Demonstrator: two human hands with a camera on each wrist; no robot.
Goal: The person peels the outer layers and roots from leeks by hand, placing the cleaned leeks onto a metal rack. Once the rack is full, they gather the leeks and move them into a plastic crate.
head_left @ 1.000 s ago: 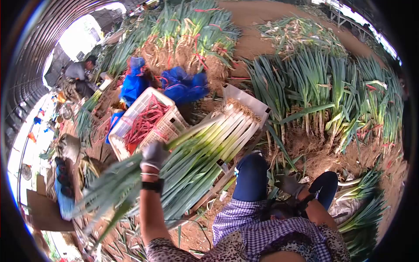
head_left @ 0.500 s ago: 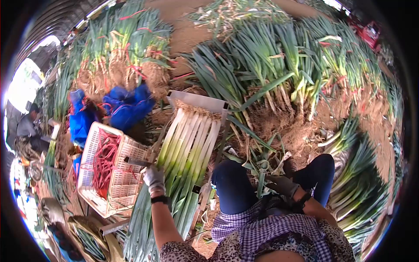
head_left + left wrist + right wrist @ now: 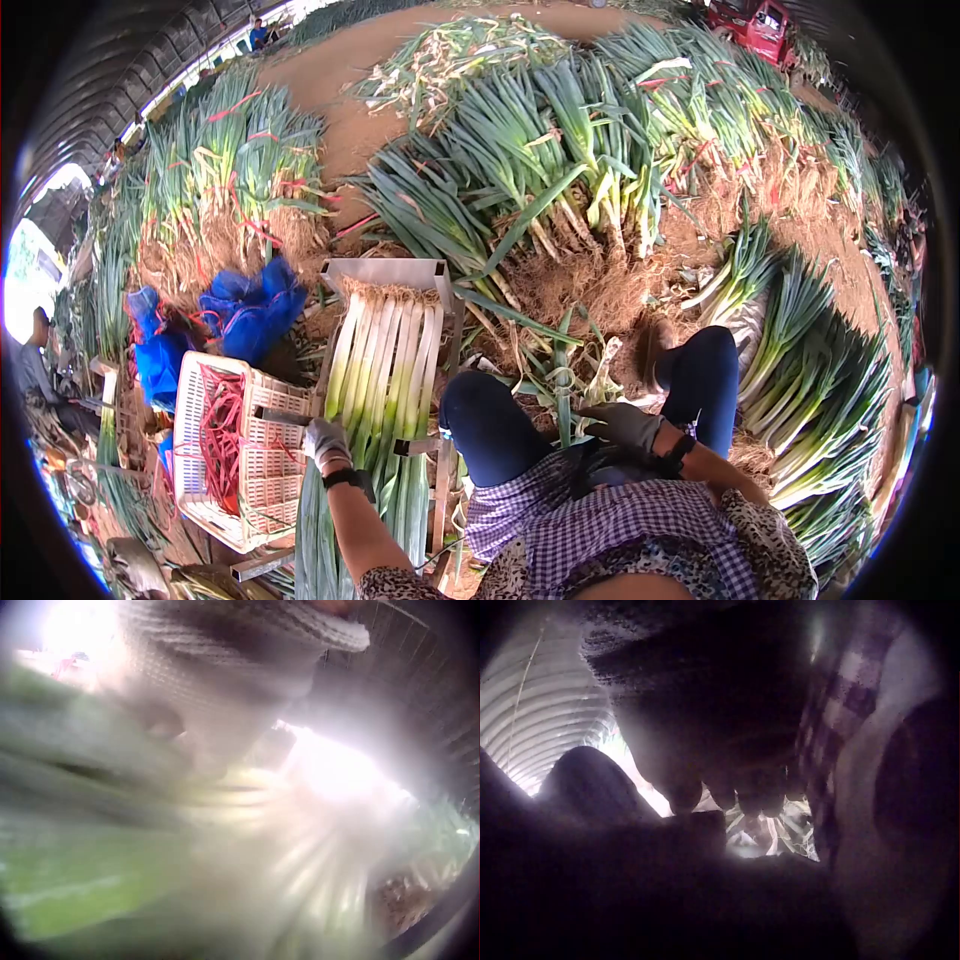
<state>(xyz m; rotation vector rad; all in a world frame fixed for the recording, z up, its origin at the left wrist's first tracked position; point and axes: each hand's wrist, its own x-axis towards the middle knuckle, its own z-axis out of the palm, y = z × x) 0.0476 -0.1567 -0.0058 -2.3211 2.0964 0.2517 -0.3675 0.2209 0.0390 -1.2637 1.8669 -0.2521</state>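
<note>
Stretching lengthwise, leeks (image 3: 383, 362), roots (image 3: 390, 291) forward

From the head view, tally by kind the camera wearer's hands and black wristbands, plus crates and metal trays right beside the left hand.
Hands: 2 (left hand, right hand)
Wristbands: 2 (left band, right band)
Crate: 1
Tray: 1
Total: 6

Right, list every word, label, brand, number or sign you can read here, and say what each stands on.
None can be read.
The leeks and plastic crate show no legible lettering; the red vehicle is too small to tell, and both wrist views are too blurred or dark.
</note>
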